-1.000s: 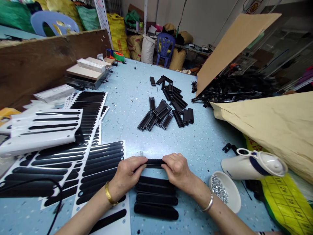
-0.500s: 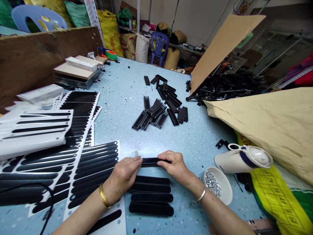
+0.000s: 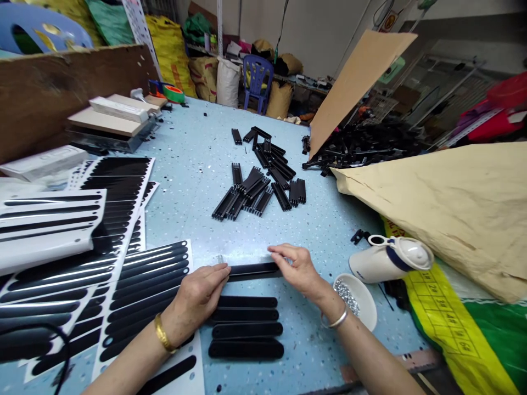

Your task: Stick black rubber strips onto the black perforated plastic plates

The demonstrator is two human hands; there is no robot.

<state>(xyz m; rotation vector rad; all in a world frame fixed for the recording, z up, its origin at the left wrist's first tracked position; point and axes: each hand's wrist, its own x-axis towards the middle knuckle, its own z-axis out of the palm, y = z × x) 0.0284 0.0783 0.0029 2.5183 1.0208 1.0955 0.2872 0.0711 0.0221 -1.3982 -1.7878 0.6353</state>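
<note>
Several white sheets (image 3: 53, 241) printed with long black strips overlap at the far left of the speckled blue table (image 3: 189, 137), one of them curled up at its edge. Behind them sits a stack of flat boards (image 3: 111, 125) with a white box on top. Nearer the person lies another strip sheet (image 3: 144, 293), its right side partly under the left forearm, which wears a gold bracelet (image 3: 163, 333). The left hand (image 3: 200, 291) is closed over the left end of a black bar (image 3: 252, 270), its thumb hidden from view. That bar lies crosswise in front of the person, between the two hands. Just below it, four black bars (image 3: 247, 331) are laid in a row, roughly parallel. Farther back, short slotted black pieces (image 3: 249, 189) are heaped loosely. At the bar's right end is the right hand (image 3: 298, 269), thumb and forefinger extended and close together; whether they grip the bar cannot be told. Beside the right wrist, a white bowl (image 3: 368, 307) holds small shiny metal parts (image 3: 346, 295). Next come a white lidded cup (image 3: 374, 264), then a yellow-and-green bag (image 3: 447, 323) beneath tan paper (image 3: 448, 203).
</note>
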